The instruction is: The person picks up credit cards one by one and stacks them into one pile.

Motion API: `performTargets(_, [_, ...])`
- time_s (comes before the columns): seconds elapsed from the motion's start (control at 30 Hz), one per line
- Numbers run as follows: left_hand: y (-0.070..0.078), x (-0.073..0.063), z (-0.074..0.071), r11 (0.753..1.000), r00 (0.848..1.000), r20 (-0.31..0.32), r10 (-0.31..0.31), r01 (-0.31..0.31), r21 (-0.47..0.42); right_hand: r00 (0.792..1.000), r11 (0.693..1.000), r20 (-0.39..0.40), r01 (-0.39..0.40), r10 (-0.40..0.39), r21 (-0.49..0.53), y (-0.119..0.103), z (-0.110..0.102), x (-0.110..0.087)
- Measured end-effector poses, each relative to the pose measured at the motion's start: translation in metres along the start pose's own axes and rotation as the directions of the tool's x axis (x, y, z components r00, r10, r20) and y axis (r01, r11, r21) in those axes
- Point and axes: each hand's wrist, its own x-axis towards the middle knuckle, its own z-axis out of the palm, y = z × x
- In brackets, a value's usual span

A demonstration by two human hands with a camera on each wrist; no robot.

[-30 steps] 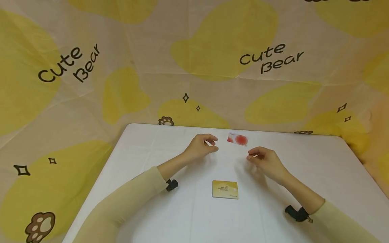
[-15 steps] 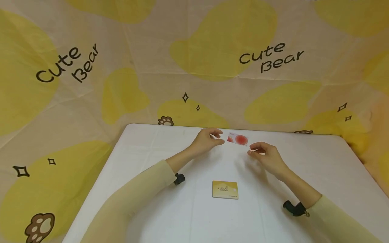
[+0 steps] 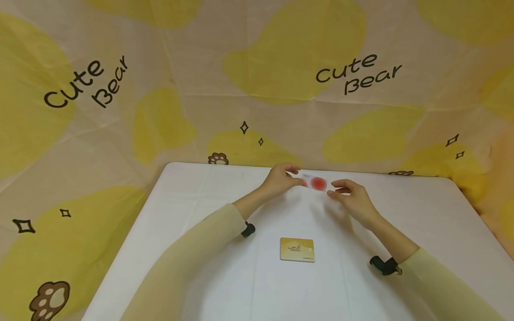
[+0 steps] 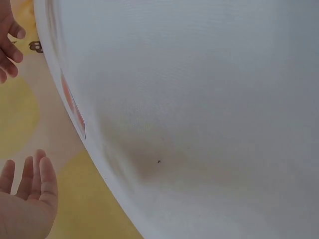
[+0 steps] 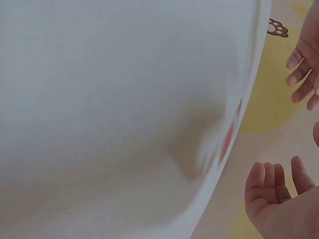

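Observation:
A white card with a red disc [image 3: 318,183] lies flat near the table's far edge in the head view. My left hand [image 3: 282,178] hovers at its left end, thumb and fingers parted and overlapping the card's corner there. Off the card's right end hangs my right hand [image 3: 354,200], loosely curved, with a gap between thumb and fingers. Both wrist views show the card as a thin slanted strip [image 4: 73,104] on the table, with the hands raised and holding nothing. A gold card stack [image 3: 297,249] rests closer to me, away from both hands.
The white table [image 3: 225,187] ends just behind the red-disc card, where a yellow patterned cloth [image 3: 273,129] hangs. Black wrist cameras [image 3: 384,265] jut out below the sleeves.
My left hand has moved right and farther away, up to the red-disc card. The right hand has shifted slightly farther away, alongside its right end. Both cards have stayed put.

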Motion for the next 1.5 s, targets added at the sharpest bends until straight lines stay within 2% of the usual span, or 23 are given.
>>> performTargets(0.27, [-0.003, 0.013, 0.009, 0.999, 1.000, -0.009, -0.007, 0.007, -0.041, 0.999, 0.998, 0.015, -0.050, 0.049, 0.043, 0.006, -0.002, 0.010])
performTargets(0.4, [-0.005, 0.017, 0.012, 1.000, 1.000, -0.018, -0.016, 0.015, -0.024, 0.996, 0.994, 0.030, -0.083, 0.081, 0.076, 0.009, -0.001, 0.015])
performTargets(0.63, [-0.008, 0.025, 0.020, 0.999, 0.999, -0.012, -0.047, 0.047, -0.002, 0.990, 0.989, 0.040, -0.137, 0.135, 0.054, 0.015, 0.000, 0.025])
performTargets(0.77, [-0.011, 0.032, 0.023, 0.998, 0.997, -0.020, -0.068, 0.068, 0.012, 0.990, 0.991, 0.045, -0.135, 0.134, 0.024, 0.021, 0.000, 0.033])
performTargets(1.0, [-0.018, 0.043, 0.024, 0.988, 0.992, -0.030, -0.125, 0.127, 0.092, 0.990, 0.992, 0.059, -0.124, 0.125, -0.020, 0.026, -0.002, 0.044])
performTargets(1.2, [-0.024, 0.050, 0.023, 0.982, 0.984, -0.017, -0.175, 0.176, 0.068, 0.988, 0.991, 0.078, -0.134, 0.135, -0.020, 0.029, -0.001, 0.054])
performTargets(1.3, [-0.026, 0.052, 0.024, 0.983, 0.986, 0.005, -0.169, 0.168, 0.077, 0.988, 0.991, 0.077, -0.129, 0.130, -0.028, 0.033, 0.000, 0.059])
performTargets(1.5, [-0.028, 0.055, 0.025, 0.978, 0.990, 0.032, -0.137, 0.130, 0.160, 0.987, 0.991, 0.096, -0.127, 0.130, -0.037, 0.040, 0.006, 0.068])
